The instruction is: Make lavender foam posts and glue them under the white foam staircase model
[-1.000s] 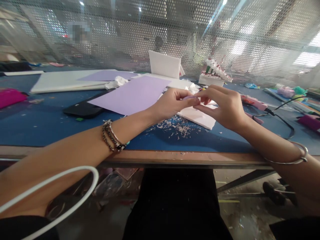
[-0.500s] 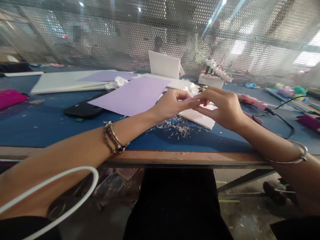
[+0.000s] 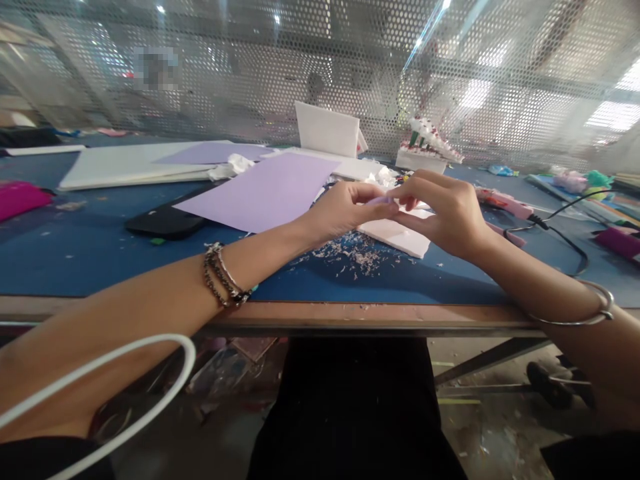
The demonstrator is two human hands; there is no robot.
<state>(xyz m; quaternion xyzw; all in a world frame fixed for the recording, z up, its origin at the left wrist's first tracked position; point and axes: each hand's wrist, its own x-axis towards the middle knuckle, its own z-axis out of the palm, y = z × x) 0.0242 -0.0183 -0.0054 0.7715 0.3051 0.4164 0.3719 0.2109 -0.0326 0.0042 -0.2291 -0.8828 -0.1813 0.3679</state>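
My left hand and my right hand meet fingertip to fingertip above the blue table. Both pinch a small lilac piece between them; most of it is hidden by the fingers. Just under the hands lies a white foam slab, with a scatter of pale shavings in front of it. A large lilac paper sheet lies flat to the left of my left hand.
A black phone lies left of the lilac sheet. White boards and an upright white card sit further back. A pink glue gun with a black cable lies at the right. A perforated metal screen closes the far side.
Both hands have stayed together on the small piece, with only slight shifts of the fingers. Nothing else on the table has moved.
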